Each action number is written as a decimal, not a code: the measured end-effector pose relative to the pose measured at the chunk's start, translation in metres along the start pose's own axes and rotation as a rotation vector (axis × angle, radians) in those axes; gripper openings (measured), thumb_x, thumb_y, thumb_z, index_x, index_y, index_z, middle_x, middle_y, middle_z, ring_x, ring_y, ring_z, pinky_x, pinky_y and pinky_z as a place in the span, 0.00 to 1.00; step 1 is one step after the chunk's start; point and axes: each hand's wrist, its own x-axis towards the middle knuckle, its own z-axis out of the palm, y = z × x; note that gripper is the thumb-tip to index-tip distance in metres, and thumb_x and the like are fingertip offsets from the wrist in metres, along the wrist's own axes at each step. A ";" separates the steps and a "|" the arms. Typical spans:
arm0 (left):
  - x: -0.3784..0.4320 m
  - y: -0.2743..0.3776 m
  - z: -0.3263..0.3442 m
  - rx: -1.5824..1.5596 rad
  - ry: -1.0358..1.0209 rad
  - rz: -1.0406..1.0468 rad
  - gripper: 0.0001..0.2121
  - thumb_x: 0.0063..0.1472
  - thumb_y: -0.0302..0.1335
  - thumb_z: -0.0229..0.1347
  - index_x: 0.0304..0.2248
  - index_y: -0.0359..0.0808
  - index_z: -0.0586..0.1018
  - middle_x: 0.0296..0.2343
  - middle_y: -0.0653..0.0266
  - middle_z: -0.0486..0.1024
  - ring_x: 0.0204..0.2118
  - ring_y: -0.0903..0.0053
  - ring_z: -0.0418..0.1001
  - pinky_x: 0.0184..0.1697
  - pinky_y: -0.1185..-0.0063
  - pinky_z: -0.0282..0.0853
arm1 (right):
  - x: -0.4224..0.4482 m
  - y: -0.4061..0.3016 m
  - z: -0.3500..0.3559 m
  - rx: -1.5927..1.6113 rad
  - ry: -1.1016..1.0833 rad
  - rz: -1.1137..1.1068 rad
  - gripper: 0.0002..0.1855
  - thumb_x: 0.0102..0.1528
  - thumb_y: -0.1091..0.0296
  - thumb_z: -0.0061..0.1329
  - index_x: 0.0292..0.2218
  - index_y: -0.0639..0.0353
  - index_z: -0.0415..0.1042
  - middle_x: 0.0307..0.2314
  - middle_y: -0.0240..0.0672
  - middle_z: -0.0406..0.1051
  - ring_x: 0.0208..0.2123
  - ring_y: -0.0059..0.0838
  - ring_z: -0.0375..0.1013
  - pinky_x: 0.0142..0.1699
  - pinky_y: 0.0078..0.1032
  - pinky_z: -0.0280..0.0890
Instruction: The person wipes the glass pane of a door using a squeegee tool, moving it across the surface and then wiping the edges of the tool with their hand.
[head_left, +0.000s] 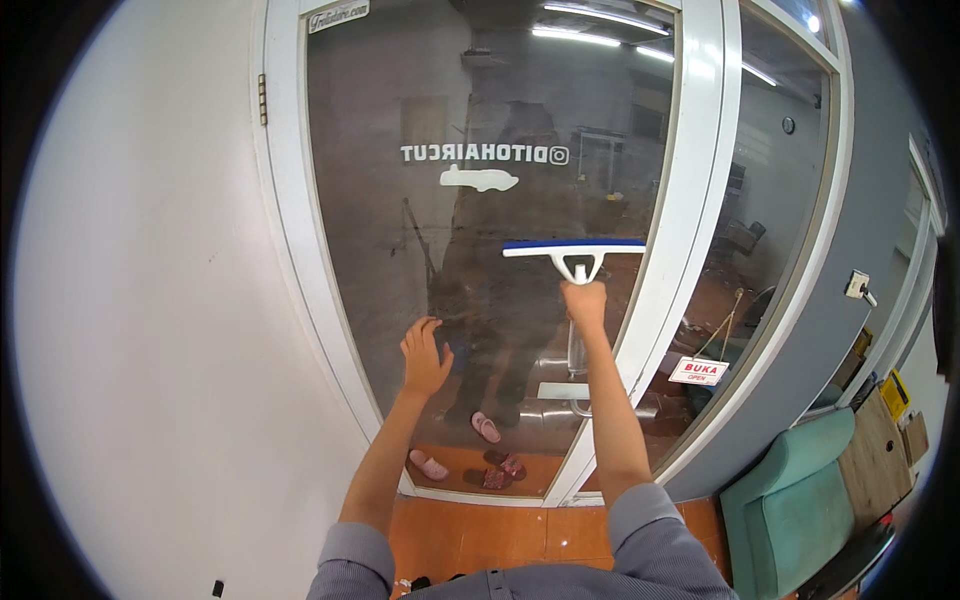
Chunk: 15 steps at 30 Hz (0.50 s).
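My right hand (585, 306) is closed around the handle of a white window squeegee (574, 250) with a blue blade edge. The squeegee lies level across the right part of the door's glass pane (390, 262), its right end close to the white door frame. Whether the blade touches the glass cannot be told. To the lower left, my left hand (425, 356) is raised before the glass, fingers apart and slightly bent, holding nothing. White lettering and a white sticker (480, 178) are on the pane above the squeegee. A door handle (576, 349) shows partly beside my right forearm.
A white wall (165, 300) stands at the left. Right of the door, a narrow glass panel has a hanging sign (698, 370). A green armchair (806, 517) stands at the lower right by a wooden table (874, 457). Pink clogs (486, 427) and sandals lie behind the glass.
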 end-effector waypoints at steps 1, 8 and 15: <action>-0.003 0.003 0.003 -0.017 -0.013 -0.006 0.24 0.48 0.22 0.52 0.46 0.33 0.61 0.46 0.54 0.59 0.50 0.60 0.56 0.50 0.67 0.48 | -0.007 0.000 0.003 -0.024 -0.008 0.012 0.14 0.40 0.65 0.51 0.21 0.72 0.71 0.17 0.47 0.70 0.21 0.39 0.71 0.27 0.33 0.64; -0.031 0.018 0.032 -0.072 -0.092 -0.017 0.24 0.47 0.23 0.52 0.46 0.35 0.62 0.45 0.55 0.59 0.49 0.60 0.56 0.50 0.67 0.49 | -0.063 0.040 0.017 -0.082 -0.089 0.099 0.19 0.39 0.61 0.52 0.26 0.74 0.73 0.26 0.59 0.71 0.34 0.53 0.72 0.38 0.39 0.66; -0.052 0.016 0.038 -0.075 -0.153 -0.070 0.24 0.47 0.23 0.53 0.46 0.36 0.61 0.45 0.56 0.59 0.49 0.61 0.56 0.50 0.67 0.48 | -0.104 0.103 0.028 -0.196 -0.138 0.241 0.19 0.38 0.61 0.52 0.25 0.73 0.73 0.24 0.57 0.71 0.32 0.52 0.73 0.37 0.37 0.67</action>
